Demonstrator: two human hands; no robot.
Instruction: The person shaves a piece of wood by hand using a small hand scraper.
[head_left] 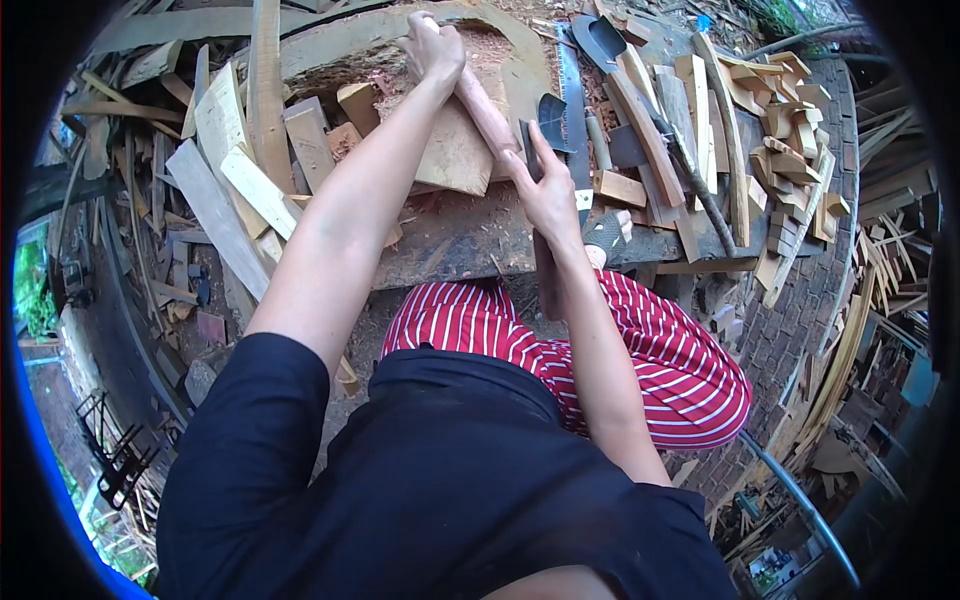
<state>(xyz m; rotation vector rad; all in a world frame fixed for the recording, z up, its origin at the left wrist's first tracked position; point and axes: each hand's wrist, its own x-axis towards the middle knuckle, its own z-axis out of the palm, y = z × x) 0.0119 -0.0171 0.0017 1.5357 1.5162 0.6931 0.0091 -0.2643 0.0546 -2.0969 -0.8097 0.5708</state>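
My left hand [437,50] is closed around the upper end of a pinkish, roughly rounded wooden stick [487,118]. The stick slants down over a pale wood block [452,155], and its lower end comes close to my right thumb. My right hand [552,205] grips the dark wooden handle of an adze [547,275], with a finger stretched along it. A curved black blade [555,125] shows just beyond those fingers; its join to the handle is partly hidden. Wood shavings [488,48] lie around the block.
Right of the block lie a saw [572,95], another adze with a black head [600,42] and a long handle, and a pile of cut wood pieces [790,120]. Boards [225,215] lean at the left. A foot in a sandal [606,232] is at the bench edge.
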